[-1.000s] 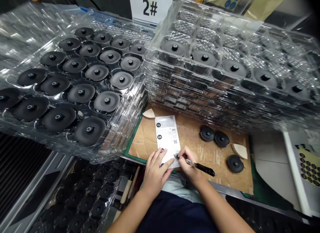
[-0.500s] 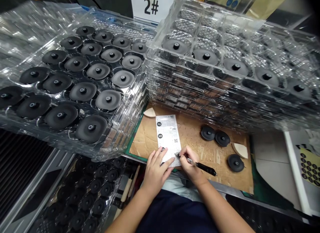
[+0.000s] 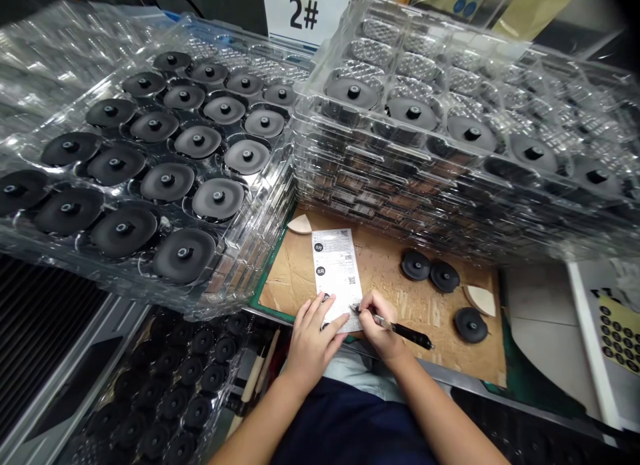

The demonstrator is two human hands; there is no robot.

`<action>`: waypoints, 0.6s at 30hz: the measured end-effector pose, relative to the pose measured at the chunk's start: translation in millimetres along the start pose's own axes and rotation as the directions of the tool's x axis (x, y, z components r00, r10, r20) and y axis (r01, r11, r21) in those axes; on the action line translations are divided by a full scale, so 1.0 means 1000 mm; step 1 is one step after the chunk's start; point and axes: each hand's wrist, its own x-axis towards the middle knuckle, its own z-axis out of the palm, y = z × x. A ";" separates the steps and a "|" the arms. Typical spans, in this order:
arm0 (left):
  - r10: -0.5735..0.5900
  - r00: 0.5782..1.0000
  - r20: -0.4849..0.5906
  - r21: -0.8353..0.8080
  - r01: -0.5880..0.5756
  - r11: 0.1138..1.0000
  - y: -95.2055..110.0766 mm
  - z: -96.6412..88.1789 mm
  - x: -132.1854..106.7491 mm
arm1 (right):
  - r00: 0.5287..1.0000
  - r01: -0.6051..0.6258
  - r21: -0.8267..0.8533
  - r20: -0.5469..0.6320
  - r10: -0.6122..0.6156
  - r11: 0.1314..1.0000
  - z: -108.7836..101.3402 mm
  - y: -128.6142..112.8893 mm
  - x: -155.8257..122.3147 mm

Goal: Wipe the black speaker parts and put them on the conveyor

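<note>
"Cardboard (image 3: 280, 275) covers the bench; one stack of clear trays (image 3: 380, 152) stands just beyond the white sheet (image 3: 339, 268), another stack (image 3: 235, 255) to its left; why is the sheet there, do you think?"

"Probably for a flat spot close to the body; it lies on the cardboard with its long sides running away from the person, the printed round marks along its left edge."

"What of the left hand (image 3: 313, 342)?"

"Palm down over the near left part of the sheet, fingers stretched out and slightly spread, clamped on nothing; I'd judge it is pinning the paper against sliding."

"And the right hand (image 3: 381, 325)?"

"Closed around a pen (image 3: 407, 334) at the sheet's near right edge; the grip is low, presumably for fine control; the tip is over the paper, though I can't tell whether it touches."

"Those black discs (image 3: 415, 264)?"

"Three lie right of the sheet, two side by side and one nearer the person, beside a pale wedge (image 3: 481, 300); another wedge (image 3: 300, 225) sits by the sheet's far left corner; similar discs fill tray pockets, likely so they don't rub together."
</note>
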 end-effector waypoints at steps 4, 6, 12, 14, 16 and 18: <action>0.003 1.000 -0.007 -0.001 -0.003 1.000 0.000 0.001 -0.001 | 1.000 0.008 0.002 0.000 -0.008 1.000 0.000 0.001 0.000; 0.002 1.000 -0.008 -0.001 -0.002 1.000 0.000 0.001 -0.002 | 1.000 0.010 0.006 0.003 -0.010 1.000 0.000 0.002 0.000; 0.008 1.000 -0.017 -0.002 -0.008 1.000 0.000 0.001 -0.001 | 0.999 -0.012 0.027 -0.045 0.013 1.000 0.000 0.004 -0.003; 0.011 1.000 -0.024 -0.006 -0.011 1.000 -0.001 0.001 -0.001 | 0.993 -0.036 0.017 -0.111 0.038 0.999 -0.007 0.007 -0.003; 0.016 1.000 -0.027 -0.015 -0.016 1.000 -0.001 0.001 -0.002 | 0.986 -0.061 -0.006 -0.154 0.059 0.998 -0.021 0.013 0.001; 0.020 0.999 -0.030 -0.029 -0.021 0.999 -0.001 0.000 -0.001 | 0.989 -0.081 -0.025 -0.126 0.077 0.996 -0.040 0.019 0.007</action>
